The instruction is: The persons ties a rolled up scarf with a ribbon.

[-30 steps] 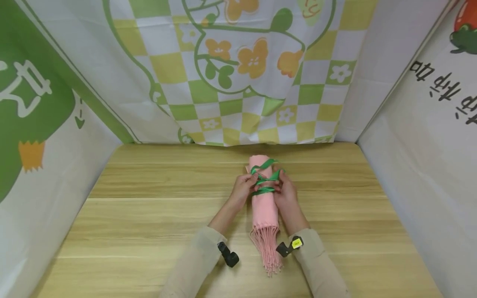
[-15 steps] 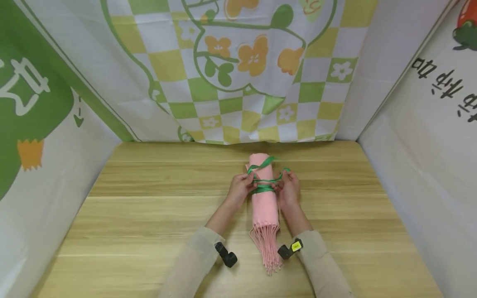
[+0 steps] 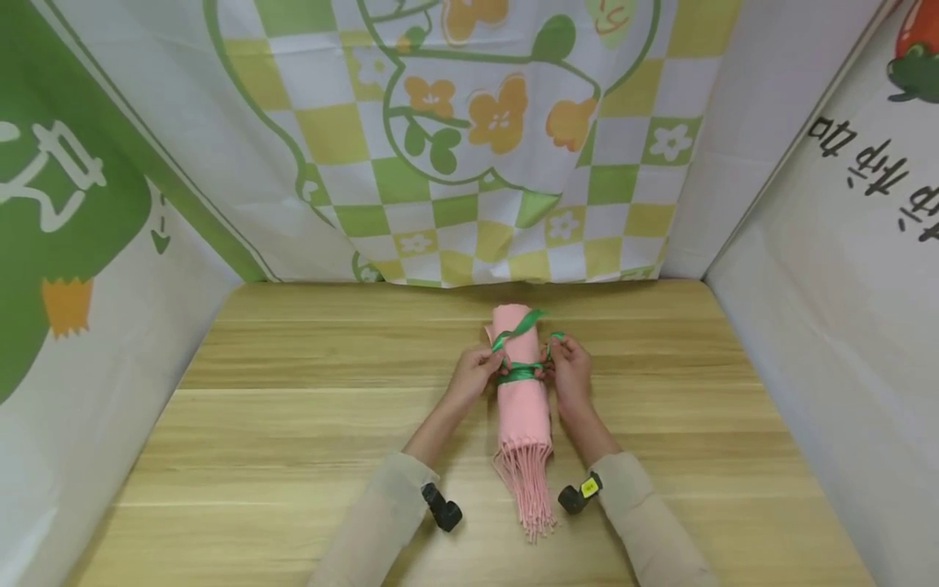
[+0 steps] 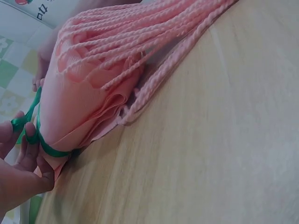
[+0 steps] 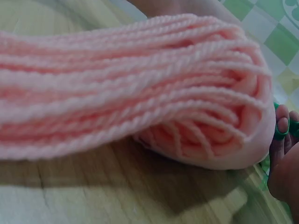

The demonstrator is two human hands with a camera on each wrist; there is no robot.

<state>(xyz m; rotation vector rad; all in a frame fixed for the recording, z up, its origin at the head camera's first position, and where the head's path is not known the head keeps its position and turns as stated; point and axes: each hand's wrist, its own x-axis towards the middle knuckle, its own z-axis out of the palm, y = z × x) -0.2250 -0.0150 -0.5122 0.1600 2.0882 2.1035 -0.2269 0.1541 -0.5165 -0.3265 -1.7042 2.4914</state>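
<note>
A pink fringed scarf (image 3: 523,412), rolled into a tube, lies on the wooden table with its tassels (image 3: 530,493) toward the person. Around its middle runs a green ribbon (image 3: 521,372), and one loose tail slants over the upper part of the roll. My left hand (image 3: 473,375) pinches one ribbon end at the roll's left side; the left wrist view shows the ribbon (image 4: 32,112) between thumb and fingers. On the other side my right hand (image 3: 570,371) pinches the other end, with green ribbon (image 5: 281,130) looped at its fingers in the right wrist view.
The wooden table (image 3: 293,456) extends on both sides of the scarf. A checked, flower-printed cloth (image 3: 499,196) hangs at its back edge. Printed panels stand at left (image 3: 183,326) and right (image 3: 822,326). Both sleeves carry a black strap-mounted camera.
The ribbon loop across the roll has drawn down and tightened into the band at the middle. My right hand has moved slightly outward, pulling its ribbon end right.
</note>
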